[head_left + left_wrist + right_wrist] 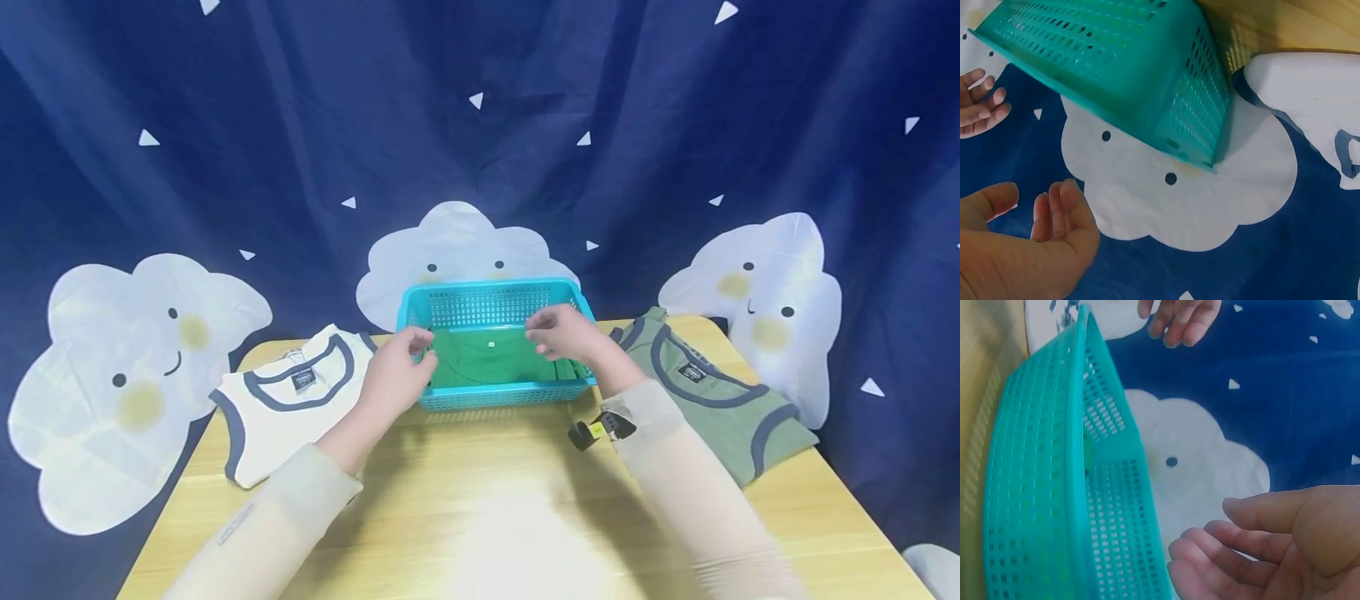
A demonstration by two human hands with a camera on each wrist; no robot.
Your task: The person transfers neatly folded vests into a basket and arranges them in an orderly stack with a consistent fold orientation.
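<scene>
A turquoise perforated basket [502,396] stands at the back of the table with a folded green garment [487,362] lying inside. My left hand [396,368] is held above the basket's left end, its fingers loosely bent around nothing. Over the right end is my right hand [567,335], likewise holding nothing, thumb and fingers apart in the right wrist view. To the left lies a white sleeveless top [285,408] with dark blue trim. An olive green sleeveless top [720,408] with similar trim lies to the right, partly behind my right forearm.
The light wooden table [480,500] narrows toward the back in the head view. Behind it hangs a dark blue curtain [480,158] with white clouds and small triangles. A black strap with a yellow mark [597,430] sticks out from my right wrist.
</scene>
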